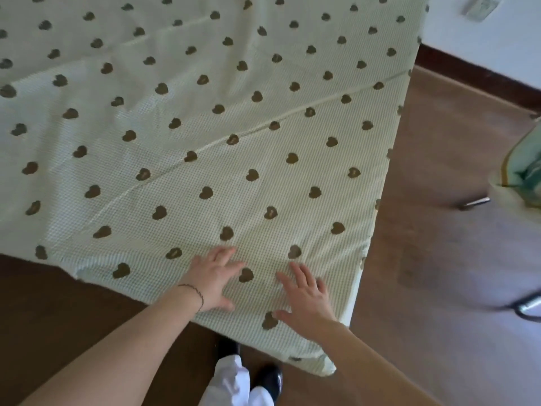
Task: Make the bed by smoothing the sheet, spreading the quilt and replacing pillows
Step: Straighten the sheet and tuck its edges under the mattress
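Heart-print sheet [205,118] lay beneath both palms, left hand [212,278], right hand [306,301], fingers spread flat, pressed near bed's near corner

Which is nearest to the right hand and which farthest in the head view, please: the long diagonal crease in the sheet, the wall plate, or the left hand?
From the right hand:
1. Left hand, just beside it on the sheet, toward the left.
2. Long diagonal crease, farther up the bed.
3. Wall plate, top right on the wall.
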A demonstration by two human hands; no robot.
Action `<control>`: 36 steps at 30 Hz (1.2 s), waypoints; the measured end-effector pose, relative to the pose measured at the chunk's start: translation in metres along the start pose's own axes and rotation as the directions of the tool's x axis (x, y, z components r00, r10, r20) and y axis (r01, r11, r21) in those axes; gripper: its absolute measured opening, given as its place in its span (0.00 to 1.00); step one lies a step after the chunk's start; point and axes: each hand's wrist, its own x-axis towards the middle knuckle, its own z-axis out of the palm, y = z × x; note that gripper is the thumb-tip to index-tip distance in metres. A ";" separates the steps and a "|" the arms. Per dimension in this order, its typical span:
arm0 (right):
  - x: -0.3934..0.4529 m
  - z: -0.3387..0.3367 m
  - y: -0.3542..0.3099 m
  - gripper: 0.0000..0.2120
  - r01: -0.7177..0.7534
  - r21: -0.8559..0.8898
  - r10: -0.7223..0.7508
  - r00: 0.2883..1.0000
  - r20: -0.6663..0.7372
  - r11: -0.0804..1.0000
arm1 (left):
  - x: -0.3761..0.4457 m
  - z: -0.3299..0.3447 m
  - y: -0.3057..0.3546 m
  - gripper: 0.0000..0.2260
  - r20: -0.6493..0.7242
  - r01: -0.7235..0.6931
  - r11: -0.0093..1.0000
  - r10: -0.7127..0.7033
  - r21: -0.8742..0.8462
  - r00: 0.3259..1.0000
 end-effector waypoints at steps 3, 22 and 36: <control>-0.026 0.024 -0.009 0.41 0.064 -0.074 -0.065 0.998 -0.004 0.995 | -0.017 0.014 0.008 0.43 -0.009 -0.018 0.996 0.019 0.082 1.000; -0.035 0.051 -0.052 0.14 -0.032 -0.350 0.072 0.992 0.103 0.936 | -0.053 0.059 -0.028 0.20 -0.099 -0.223 0.911 0.272 0.347 0.957; 0.118 0.036 -0.286 0.05 0.141 -0.554 -0.042 0.982 0.186 0.820 | -0.096 0.009 -0.274 0.10 -0.210 0.117 0.892 -0.025 0.437 0.977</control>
